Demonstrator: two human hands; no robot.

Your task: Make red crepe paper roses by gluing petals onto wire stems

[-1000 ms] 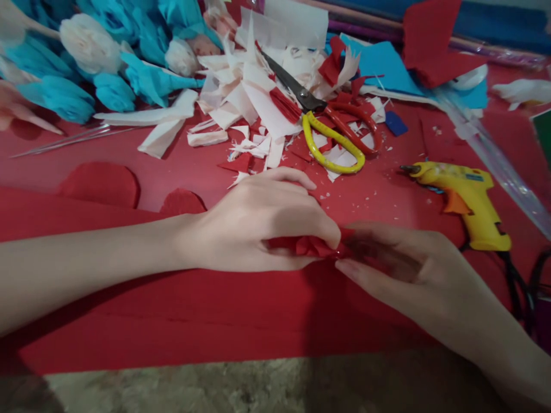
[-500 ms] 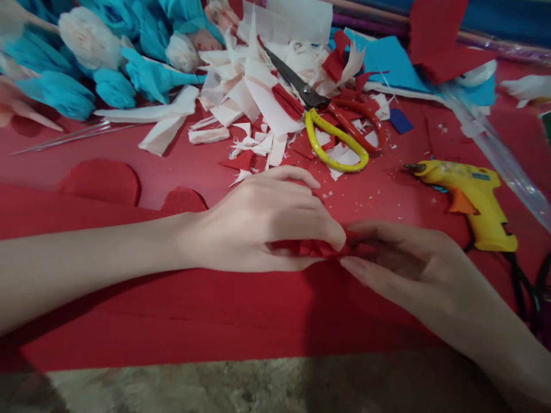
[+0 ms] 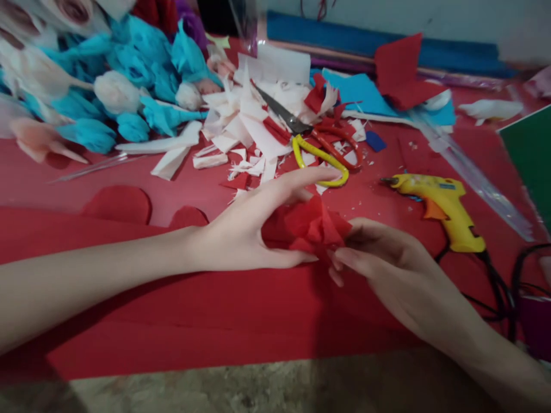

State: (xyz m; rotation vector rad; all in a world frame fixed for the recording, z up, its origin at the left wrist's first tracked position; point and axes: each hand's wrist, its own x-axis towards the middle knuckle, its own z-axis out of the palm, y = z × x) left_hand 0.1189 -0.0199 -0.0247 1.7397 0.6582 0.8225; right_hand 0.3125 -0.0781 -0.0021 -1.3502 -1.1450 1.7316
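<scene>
A red crepe paper flower (image 3: 317,225) is held between my hands, its ruffled petals facing up and left. My right hand (image 3: 387,264) pinches it at its lower right side between thumb and fingers. Around its left side, my left hand (image 3: 262,223) is spread wide, thumb below and index finger stretched above; whether it touches the petals I cannot tell. Beneath both hands lies a large red paper sheet (image 3: 193,321). Two rounded red paper pieces, a larger one (image 3: 118,205) and a smaller one (image 3: 188,217), lie beyond my left forearm.
Scissors (image 3: 312,135) with yellow and red handles rest on white and red paper scraps (image 3: 245,123). A yellow glue gun (image 3: 443,201) lies at the right, its black cord trailing down. Blue and pale paper flowers (image 3: 142,63) are heaped at the back left.
My left hand has opened from its closed grip around the flower, so the red petals now show. My right hand still pinches the flower. The view has shifted, showing more of the back.
</scene>
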